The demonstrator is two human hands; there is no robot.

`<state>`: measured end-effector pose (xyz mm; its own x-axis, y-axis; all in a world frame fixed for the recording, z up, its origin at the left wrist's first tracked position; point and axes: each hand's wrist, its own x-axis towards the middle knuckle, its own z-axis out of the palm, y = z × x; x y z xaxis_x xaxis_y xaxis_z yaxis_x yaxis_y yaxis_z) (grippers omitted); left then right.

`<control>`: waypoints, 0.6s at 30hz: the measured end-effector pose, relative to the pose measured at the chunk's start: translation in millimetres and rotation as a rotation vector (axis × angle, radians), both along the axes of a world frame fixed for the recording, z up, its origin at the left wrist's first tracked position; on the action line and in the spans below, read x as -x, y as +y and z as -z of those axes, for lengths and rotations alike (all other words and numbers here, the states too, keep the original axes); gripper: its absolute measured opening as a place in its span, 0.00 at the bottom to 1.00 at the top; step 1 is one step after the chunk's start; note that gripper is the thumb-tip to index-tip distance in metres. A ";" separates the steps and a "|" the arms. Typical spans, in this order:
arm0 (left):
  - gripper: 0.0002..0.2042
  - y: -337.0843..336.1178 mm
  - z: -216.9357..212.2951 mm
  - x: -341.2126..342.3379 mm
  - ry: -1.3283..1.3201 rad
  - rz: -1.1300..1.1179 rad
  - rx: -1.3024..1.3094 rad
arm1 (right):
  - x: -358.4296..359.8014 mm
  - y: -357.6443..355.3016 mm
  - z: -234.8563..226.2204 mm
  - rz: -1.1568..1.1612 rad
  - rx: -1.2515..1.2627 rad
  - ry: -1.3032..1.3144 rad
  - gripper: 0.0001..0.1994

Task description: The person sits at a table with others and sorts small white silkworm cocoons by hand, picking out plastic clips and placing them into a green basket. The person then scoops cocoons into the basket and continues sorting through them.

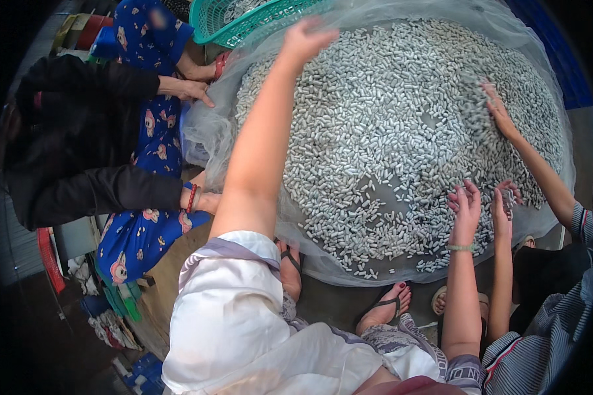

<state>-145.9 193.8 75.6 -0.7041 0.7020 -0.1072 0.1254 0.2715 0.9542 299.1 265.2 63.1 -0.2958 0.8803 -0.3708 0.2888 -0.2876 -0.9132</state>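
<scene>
A wide heap of small silvery-white cylindrical pieces (369, 118) lies spread over a sheet of sheer white mesh (207, 131); I cannot tell what the pieces are. My left hand (306, 41) reaches across to the heap's far left edge, over the mesh and close to a green plastic basket (250, 23). It is blurred, with its fingers stretched out and nothing visible in them. At the near right edge of the heap is my right hand (466, 204), a pale bracelet on its wrist. Its fingers are apart and slightly bent, and no piece shows in it.
On the right, a co-worker in a striped shirt (540, 342) has one hand (497, 108) on the pieces and another hand (503, 207) beside my right one. At left, a person in dark sleeves (99, 191) has a hand (191, 90) by the mesh. Sandalled feet (389, 306) border the near edge.
</scene>
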 end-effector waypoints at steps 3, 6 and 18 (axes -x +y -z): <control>0.35 -68.2 93.1 -29.7 0.679 -0.247 0.770 | -1.6 9.4 13.9 -0.038 -0.144 -0.069 0.15; 0.35 -58.5 89.5 -89.1 0.549 -0.372 0.890 | -6.0 14.1 28.7 -0.042 -0.225 -0.111 0.14; 0.26 -64.7 67.2 -101.6 0.562 -0.210 0.126 | -22.8 33.3 41.1 -0.089 -0.421 -0.232 0.16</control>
